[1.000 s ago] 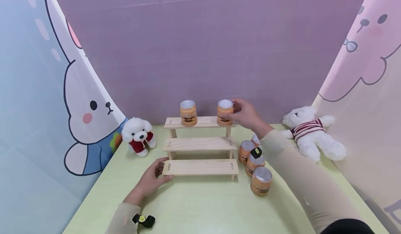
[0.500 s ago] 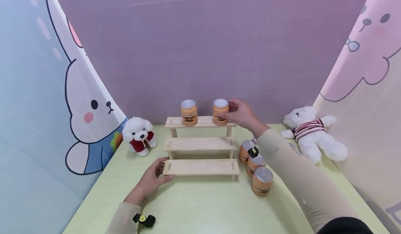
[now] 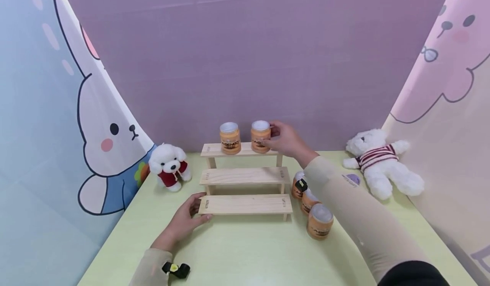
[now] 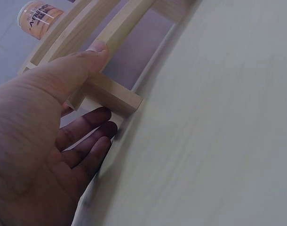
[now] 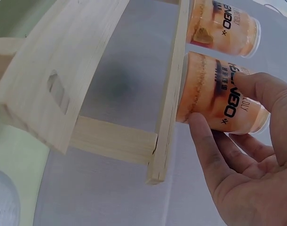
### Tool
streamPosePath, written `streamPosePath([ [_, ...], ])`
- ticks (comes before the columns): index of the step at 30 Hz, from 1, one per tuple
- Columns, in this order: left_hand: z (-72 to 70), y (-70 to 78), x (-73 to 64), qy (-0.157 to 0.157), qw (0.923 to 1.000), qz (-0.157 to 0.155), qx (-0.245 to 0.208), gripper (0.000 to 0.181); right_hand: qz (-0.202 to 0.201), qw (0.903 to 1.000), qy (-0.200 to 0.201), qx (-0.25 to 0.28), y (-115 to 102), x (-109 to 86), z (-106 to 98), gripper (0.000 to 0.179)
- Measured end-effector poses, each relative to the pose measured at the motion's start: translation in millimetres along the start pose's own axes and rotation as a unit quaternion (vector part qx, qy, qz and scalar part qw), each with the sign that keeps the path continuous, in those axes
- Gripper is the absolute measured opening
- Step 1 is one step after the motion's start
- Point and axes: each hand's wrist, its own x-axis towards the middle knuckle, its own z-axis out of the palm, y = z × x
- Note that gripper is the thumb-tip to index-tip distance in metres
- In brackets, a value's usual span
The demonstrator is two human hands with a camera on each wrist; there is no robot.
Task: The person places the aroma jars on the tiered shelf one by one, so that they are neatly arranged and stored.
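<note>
Two jars (image 3: 229, 143) up, at least three others (image 3: 320, 227) left on the table (image 3: 245, 252).
The right hand (image 3: 288, 140) grasps one jar (image 3: 258, 138) upright on the wooden rack's top tier (image 3: 211, 150); the left hand (image 3: 184, 221) grips the bottom tier's (image 3: 245, 205) end.

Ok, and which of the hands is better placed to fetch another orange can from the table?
Likely the right hand: orange cans stand on the table right of the wooden rack, though that hand would first need to release the held can. The left hand grips the rack's left end.
</note>
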Motion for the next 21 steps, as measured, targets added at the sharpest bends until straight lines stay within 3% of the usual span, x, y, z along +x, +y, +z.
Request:
streamPosePath([
  [21, 0.3, -4.1, 1.7, 0.0, 1.0, 0.006, 0.003, 0.077, 0.009, 0.9999, 0.0, 0.004, -3.3, 0.2, 4.5, 0.065],
])
